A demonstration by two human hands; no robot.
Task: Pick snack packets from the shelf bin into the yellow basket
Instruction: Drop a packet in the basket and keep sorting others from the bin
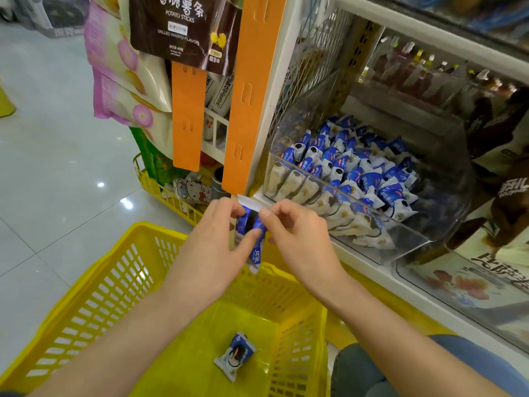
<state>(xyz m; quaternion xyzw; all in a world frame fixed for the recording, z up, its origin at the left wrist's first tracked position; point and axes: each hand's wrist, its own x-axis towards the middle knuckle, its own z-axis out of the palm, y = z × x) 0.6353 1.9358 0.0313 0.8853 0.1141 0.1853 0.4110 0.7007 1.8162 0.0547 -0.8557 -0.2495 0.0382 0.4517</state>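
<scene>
A clear plastic shelf bin [423, 247] holds several blue-and-white snack packets [372, 179]. Above the yellow basket [94, 285], my left hand [217, 247] and my right hand [297, 239] both pinch the white top seal of a blue-and-white snack packet [255, 250], which hangs between them. A second packet seems tucked behind it under my left fingers. One more snack packet [234, 355] lies flat on the basket floor.
Orange display strips [252, 90] with hanging snack bags [128, 73] stand left of the shelf. A smaller yellow wire basket [169, 193] of goods sits behind my hands. Grey tiled floor spreads to the left. My knee [400, 371] is at lower right.
</scene>
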